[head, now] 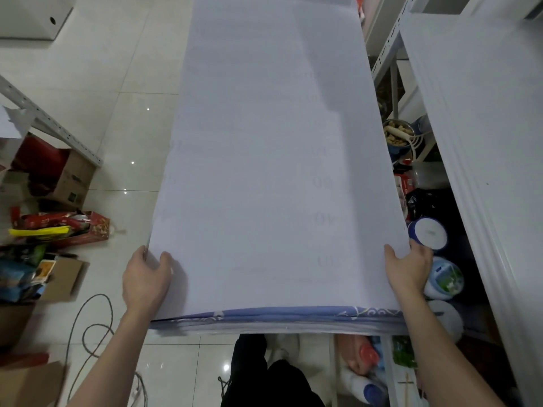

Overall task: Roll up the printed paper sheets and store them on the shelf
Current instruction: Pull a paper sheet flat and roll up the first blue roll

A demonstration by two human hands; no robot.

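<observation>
- Right now my left hand (145, 277) grips the left edge of the printed paper sheets (273, 160), thumb on top of the white back face and fingers curled under the edge.
- My right hand (407, 270) does the same on the right edge, thumb lying on the paper, fingers wrapped round the side and out of sight.
- Between my 2 hands the sheets are held flat and unrolled, stretching away from me up to the top of the view; faint mirrored numbers show through the white surface.
- Along the near edge, a blue printed border with pale scroll ornament peeks out from beneath the top layer, so I can tell there is more than 1 sheet in the stack.
- Below that near edge I see my dark-clothed legs (264, 377) standing on the glossy tiled floor (117, 83).
- Just beside my right hand stand round blue-and-white containers (429, 232), near the foot of a grey metal shelf (388, 54) whose perforated upright runs up the right side.
- Further right lies a broad white stack of paper (482, 113) on that shelf unit.
- To my left, well apart from the sheets, sit open cardboard boxes (70, 177), red packaging (73, 224), and a looping cable (88, 327) on the tiles.
</observation>
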